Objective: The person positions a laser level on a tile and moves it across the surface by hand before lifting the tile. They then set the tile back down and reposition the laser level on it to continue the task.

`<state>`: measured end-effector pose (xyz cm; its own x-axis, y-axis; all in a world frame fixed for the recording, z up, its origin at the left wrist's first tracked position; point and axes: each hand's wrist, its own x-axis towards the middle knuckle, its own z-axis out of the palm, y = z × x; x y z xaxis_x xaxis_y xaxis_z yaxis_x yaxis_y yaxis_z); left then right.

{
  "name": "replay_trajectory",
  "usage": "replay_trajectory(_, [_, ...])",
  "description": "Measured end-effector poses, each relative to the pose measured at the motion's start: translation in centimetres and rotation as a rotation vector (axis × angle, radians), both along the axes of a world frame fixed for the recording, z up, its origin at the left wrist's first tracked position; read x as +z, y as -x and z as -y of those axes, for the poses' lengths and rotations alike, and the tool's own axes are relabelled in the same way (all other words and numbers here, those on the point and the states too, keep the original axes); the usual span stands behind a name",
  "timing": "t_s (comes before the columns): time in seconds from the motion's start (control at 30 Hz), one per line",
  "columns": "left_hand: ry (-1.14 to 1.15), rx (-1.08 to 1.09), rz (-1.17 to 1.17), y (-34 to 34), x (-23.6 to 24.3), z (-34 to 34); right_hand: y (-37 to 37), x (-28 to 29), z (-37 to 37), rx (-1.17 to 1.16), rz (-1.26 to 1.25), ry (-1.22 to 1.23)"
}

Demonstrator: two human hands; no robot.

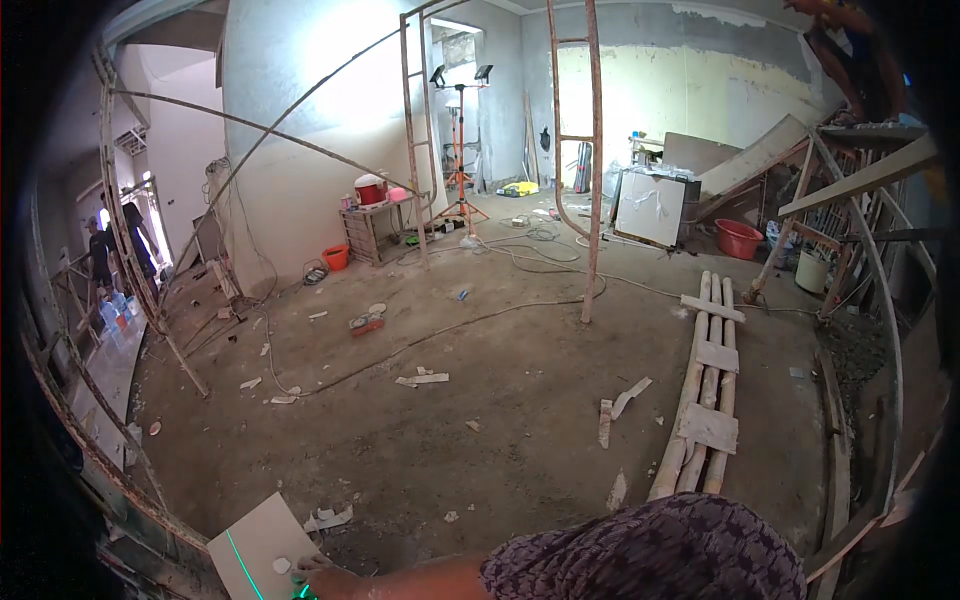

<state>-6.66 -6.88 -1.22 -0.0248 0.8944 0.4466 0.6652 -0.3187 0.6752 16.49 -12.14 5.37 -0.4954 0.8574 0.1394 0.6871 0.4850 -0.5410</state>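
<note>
Along the lower edge a bare limb in dark patterned cloth [640, 550] reaches leftward; it looks like my right arm. At its end my right hand [325, 580] is beside a pale flat board [255, 550], partly cut off by the frame. I cannot make out whether its fingers grip the board or only touch it. A bright green line runs down the board, and green light also falls by the fingers. A small whitish chip [282, 565] is on the board next to the hand. My left hand does not show.
Rusty scaffold poles [592, 180] stand around me. Bamboo poles joined by short boards [712, 375] extend at the right. Scraps [425, 379] and a cable [450, 335] lie on the dirt floor [480, 410]. Farther back are a lamp tripod [460, 170] and a red basin [738, 238].
</note>
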Motion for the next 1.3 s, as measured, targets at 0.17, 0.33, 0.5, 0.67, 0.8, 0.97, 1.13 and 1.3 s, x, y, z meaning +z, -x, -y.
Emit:
replay_trajectory(0.17, [0.000,0.013,-0.004,0.5,-0.2,0.2,1.0,-1.5,-0.3,-0.005,-0.046,-0.033])
replay_trajectory(0.33, [-0.005,0.001,-0.002,0.0,-0.1,0.1,0.4,-3.0,-0.8,-0.076,-0.108,-0.197])
replay_trajectory(0.5, [0.002,0.021,-0.002,1.0,-0.6,0.2,1.3,-1.3,-0.4,-0.068,-0.060,0.057])
replay_trajectory(0.67, [-0.012,-0.015,0.000,-0.9,0.0,-0.3,0.2,-2.9,-1.3,-0.078,0.046,-0.058])
replay_trajectory(0.8, [-0.005,0.013,-0.007,0.7,-0.7,0.3,1.1,-2.2,-0.8,-0.051,0.041,-0.015])
replay_trajectory(0.97, [-0.007,0.006,-0.015,0.7,-0.5,0.4,1.2,-2.5,-0.3,-0.118,-0.085,-0.117])
replay_trajectory(1.13, [-0.010,0.011,-0.012,0.8,-0.7,0.6,1.2,-2.2,-0.4,-0.081,-0.026,-0.131])
replay_trajectory(1.3, [-0.021,0.000,-0.018,0.3,-0.5,0.5,1.3,-4.9,-1.9,-0.107,-0.016,-0.198])
